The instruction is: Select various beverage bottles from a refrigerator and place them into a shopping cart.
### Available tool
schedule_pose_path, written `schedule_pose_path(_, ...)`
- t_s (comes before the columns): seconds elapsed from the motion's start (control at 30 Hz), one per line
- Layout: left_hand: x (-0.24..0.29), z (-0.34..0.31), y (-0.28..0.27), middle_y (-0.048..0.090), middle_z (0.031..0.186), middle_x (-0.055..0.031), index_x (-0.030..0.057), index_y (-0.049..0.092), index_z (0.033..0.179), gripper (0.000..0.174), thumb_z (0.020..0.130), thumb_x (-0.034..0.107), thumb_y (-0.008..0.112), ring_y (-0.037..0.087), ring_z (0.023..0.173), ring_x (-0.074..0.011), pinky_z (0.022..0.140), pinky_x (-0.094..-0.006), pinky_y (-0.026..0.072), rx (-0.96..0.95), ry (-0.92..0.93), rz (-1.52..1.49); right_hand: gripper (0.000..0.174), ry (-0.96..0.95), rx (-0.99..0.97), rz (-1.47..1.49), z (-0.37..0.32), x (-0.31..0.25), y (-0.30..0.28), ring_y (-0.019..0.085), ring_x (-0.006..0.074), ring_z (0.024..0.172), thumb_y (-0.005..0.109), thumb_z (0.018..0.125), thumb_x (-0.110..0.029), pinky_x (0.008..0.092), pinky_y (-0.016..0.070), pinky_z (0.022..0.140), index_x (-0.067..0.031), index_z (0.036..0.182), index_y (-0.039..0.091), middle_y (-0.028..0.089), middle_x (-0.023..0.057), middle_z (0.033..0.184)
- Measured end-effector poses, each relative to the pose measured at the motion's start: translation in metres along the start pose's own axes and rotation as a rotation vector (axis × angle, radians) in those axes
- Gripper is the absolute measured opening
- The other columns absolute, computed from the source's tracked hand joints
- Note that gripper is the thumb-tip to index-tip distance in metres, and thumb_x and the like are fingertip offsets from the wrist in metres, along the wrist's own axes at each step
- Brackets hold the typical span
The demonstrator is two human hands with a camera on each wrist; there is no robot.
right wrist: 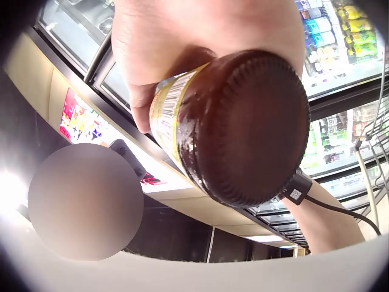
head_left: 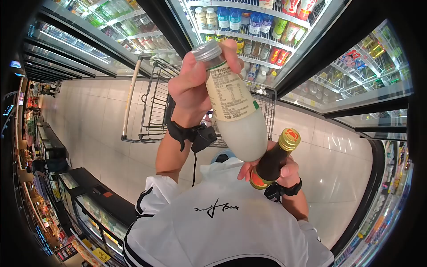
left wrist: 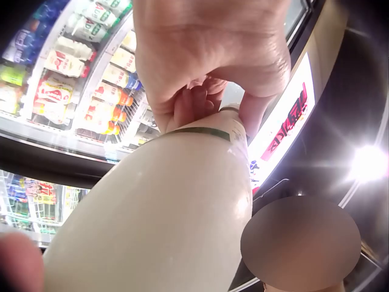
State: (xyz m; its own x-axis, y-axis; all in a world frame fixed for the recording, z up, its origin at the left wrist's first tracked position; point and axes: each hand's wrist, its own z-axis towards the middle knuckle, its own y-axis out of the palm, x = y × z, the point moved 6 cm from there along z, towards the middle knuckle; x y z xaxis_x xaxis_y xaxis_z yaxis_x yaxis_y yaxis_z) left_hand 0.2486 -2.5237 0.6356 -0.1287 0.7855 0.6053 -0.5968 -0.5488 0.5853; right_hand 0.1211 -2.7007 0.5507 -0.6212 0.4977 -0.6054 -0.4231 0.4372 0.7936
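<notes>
My left hand (head_left: 189, 86) grips a glass bottle of white, milky drink (head_left: 242, 135) by its neck, just under the silver screw cap (head_left: 207, 51). The bottle leans with its cap up and to the left, and a cream label of printed text faces me. In the left wrist view, fingers and thumb wrap the neck above the bottle's broad white body (left wrist: 164, 201). Lower right, my right hand (head_left: 291, 173) holds a small dark brown bottle (head_left: 270, 161) with a gold cap (head_left: 290, 138). Its ridged base (right wrist: 261, 131) faces the right wrist camera. The white bottle's bottom overlaps it in the head view.
A wire shopping cart (head_left: 149, 104) stands beyond the hands on the tiled floor (head_left: 98, 115). Behind it, a fridge shelf (head_left: 249, 35) holds rows of bottled drinks. More glass-fronted fridges line both sides, and a black display case (head_left: 95, 196) is at lower left.
</notes>
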Motion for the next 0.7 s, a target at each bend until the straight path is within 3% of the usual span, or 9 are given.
schedule_pose_path(0.03, 0.001, -0.002, 0.000, 0.062, 0.101, -0.0195, -0.0108, 0.046, 0.129, 0.062, 0.091, 0.036, 0.062, 0.057, 0.087, -0.0235, 0.072, -0.0334, 0.0506, -0.050, 0.061, -0.169, 0.062, -0.012, -0.012, 0.003, -0.001, 0.000, 0.000, 0.067, 0.0470, 0.086, 0.072, 0.064, -0.039, 0.0474, 0.0533, 0.069, 0.0052, 0.104, 0.059, 0.064, 0.0202, 0.098)
schedule_pose_path(0.7, 0.000, -0.004, 0.009, 0.061, 0.100, -0.0215, -0.0125, 0.044, 0.129, 0.065, 0.090, 0.036, 0.064, 0.057, 0.088, -0.0248, 0.073, -0.0338, 0.0507, -0.099, 0.033, -0.238, 0.058, -0.026, 0.021, -0.080, -0.006, 0.001, 0.011, 0.068, 0.0436, 0.088, 0.076, 0.064, -0.034, 0.0447, 0.0520, 0.067, 0.0063, 0.102, 0.060, 0.064, 0.0182, 0.095)
